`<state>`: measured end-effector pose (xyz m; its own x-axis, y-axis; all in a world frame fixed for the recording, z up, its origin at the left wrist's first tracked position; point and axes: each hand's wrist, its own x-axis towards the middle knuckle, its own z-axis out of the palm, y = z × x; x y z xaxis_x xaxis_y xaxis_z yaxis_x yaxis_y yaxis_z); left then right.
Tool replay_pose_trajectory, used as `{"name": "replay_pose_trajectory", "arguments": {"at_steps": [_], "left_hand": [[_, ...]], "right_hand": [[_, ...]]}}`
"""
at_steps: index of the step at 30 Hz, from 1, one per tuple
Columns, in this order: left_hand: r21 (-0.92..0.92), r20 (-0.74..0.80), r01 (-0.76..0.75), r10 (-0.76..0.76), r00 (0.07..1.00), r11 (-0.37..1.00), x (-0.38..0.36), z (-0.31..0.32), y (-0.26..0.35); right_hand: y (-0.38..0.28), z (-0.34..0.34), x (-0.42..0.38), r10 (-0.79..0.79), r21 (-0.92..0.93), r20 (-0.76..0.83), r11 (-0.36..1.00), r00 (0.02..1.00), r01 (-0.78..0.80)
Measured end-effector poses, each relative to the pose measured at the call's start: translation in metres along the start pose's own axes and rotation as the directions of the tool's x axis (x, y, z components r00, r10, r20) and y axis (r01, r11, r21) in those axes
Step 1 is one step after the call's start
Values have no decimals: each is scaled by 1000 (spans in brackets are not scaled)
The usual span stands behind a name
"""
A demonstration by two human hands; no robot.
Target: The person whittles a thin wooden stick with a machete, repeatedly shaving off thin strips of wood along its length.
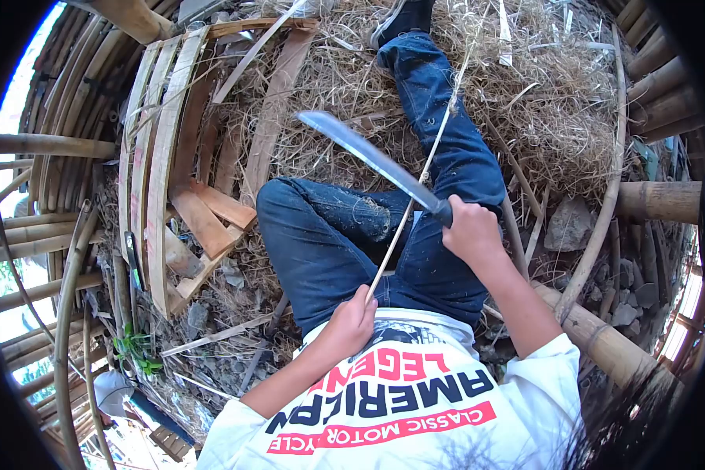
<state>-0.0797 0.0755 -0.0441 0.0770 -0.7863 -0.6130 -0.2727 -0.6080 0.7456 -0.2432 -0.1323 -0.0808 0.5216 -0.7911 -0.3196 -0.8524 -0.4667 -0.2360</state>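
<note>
My right hand (475, 227) is wrapped round the dark handle of a machete (360, 149). Its long blade points up and to the left over my thighs and looks slightly blurred. My left hand (348, 325), close to my waist, grips the near end of a long thin bamboo strip (399, 227). From there the strip runs up between my legs and along the outstretched one (439, 102). The blade crosses over the strip in this view, near the handle.
A slatted wooden crate (160, 149) stands at the left, wood blocks (204, 223) inside it. A heap of curly shavings (560, 117) covers the ground ahead. Bamboo poles (603, 345) and stones (569, 225) lie at the right. Bamboo walls (47, 145) surround the place.
</note>
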Motion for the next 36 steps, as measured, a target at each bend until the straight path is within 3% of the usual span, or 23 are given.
{"name": "replay_pose_trajectory", "arguments": {"at_steps": [3, 7, 11, 13, 17, 23, 25, 31, 33, 36], "left_hand": [[13, 16, 38, -38, 999, 999, -2, 1, -2], [26, -8, 12, -12, 1000, 1000, 1, 3, -2], [-10, 14, 51, -51, 999, 999, -2, 1, -2], [15, 6, 19, -19, 1000, 1000, -3, 1, -5], [31, -6, 25, -25, 1000, 999, -4, -1, 0], [-4, 16, 44, -44, 999, 999, -8, -5, -1], [-5, 21, 61, -61, 998, 998, -8, -6, -1], [-18, 20, 54, -53, 998, 998, -8, -6, -1], [-13, 27, 60, -60, 998, 998, -9, -7, 0], [-8, 17, 40, -40, 999, 999, -9, -6, -5]], "right_hand": [[14, -2, 4, -57, -62, -18, 996, 998, 56], [19, -2, 14, 35, -28, -59, 999, 998, -37], [3, -6, 1, -38, -26, -11, 999, 999, 38], [20, -6, 9, -48, -108, -24, 993, 999, 45], [23, -4, 17, 26, -56, -101, 998, 995, -32], [16, -5, 10, -111, -106, -31, 989, 993, 107], [28, -4, 20, -23, -103, -98, 995, 995, 13], [17, -2, 15, -18, -22, -106, 1000, 994, 15], [17, -8, 12, -102, -70, -62, 993, 993, 98], [27, -8, 25, -32, -92, -111, 996, 993, 22]]}}
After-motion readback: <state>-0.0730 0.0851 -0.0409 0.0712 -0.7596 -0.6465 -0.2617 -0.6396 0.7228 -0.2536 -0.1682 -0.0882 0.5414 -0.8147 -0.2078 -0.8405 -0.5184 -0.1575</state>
